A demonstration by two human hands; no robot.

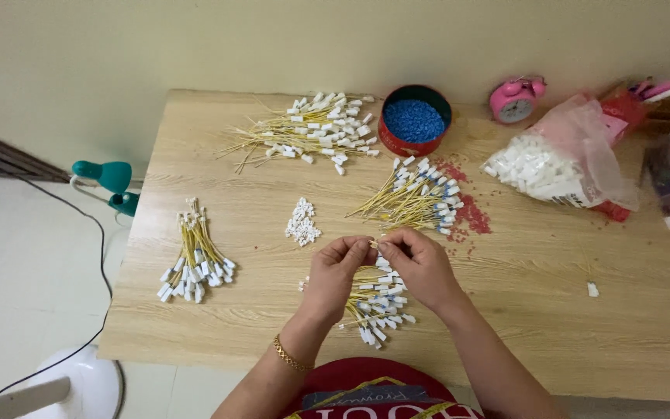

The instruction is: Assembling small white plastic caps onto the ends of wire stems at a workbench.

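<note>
Yellow wire (377, 245) pinched between fingertips of left hand (336, 271) and right hand (422, 268), centre of frame, both hands clenched on it, directly above pile of white-tipped wires (376, 306) on table (537, 310), small white connector heap (302, 222) just upper left.

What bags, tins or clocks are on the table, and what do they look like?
Round tin: back centre, red wall, full of blue bits.
Plastic bag: back right, clear pinkish, lying down, bulging with small white pieces.
Alarm clock: back right by the wall, small, round, pink, pale face.
No screens or signs show.
</note>
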